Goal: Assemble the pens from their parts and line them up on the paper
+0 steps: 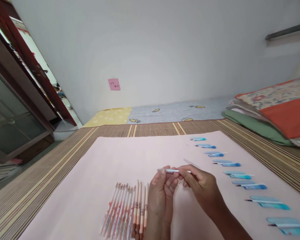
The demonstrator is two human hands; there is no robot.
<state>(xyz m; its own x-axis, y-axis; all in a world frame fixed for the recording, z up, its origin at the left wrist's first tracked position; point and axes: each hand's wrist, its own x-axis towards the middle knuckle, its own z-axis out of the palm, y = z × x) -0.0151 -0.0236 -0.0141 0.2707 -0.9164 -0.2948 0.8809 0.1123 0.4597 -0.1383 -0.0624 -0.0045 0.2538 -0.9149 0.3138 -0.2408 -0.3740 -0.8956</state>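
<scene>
Clearly both hands' fingers [173, 178] pinched the thin white refill [175, 171] between them, held above the pink surface [90, 186] w/ pens [130, 208] just left; judged risk: bending/snapping it, or ink smearing.

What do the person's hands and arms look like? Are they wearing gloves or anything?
No gloves. Both the left hand and the right hand are bare, with no rings that can be seen. The right forearm is bare too, with no sleeve, watch or bracelet on the part in view. The left wrist runs out of the bottom of the picture, and no sleeve shows there either.
</scene>
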